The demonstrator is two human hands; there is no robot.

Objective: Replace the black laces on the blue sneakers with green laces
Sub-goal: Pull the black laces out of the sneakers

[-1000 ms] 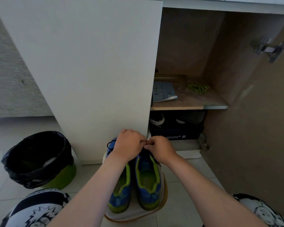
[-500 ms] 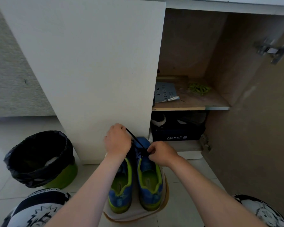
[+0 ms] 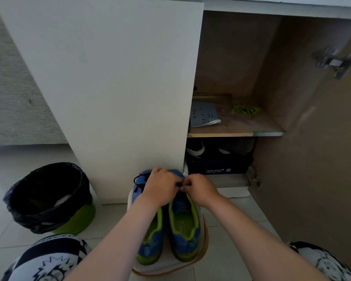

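**Both hands at the black lace of the right sneaker**

Head camera: A pair of blue sneakers with lime-green lining stood side by side on a round white stool [image 3: 171,267] on the tiled floor, with the toes pointing to the far side, just in front of the closed white cabinet door [image 3: 109,88]. The left hand [image 3: 162,188] and the right hand [image 3: 201,189] met over the front part of the right sneaker [image 3: 184,230]. The fingers of both hands were curled and their tips came together, pinching a short dark piece of the black lace [image 3: 179,184] between them. The left hand also covered the front of the left sneaker [image 3: 150,240], where black lace loops showed just left of the wrist.

The green laces [image 3: 245,109] lay in a loose bundle on the wooden shelf [image 3: 235,133] inside the open cabinet, far and to the right, well apart from the sneakers. A grey printed booklet [image 3: 204,114] lay on the same shelf, left of them. Under the shelf was a dark shoebox [image 3: 217,169] marked AOKANG, with other shoes on top. To the left, on the floor, stood a green waste bin [image 3: 47,197] lined with a black bag.
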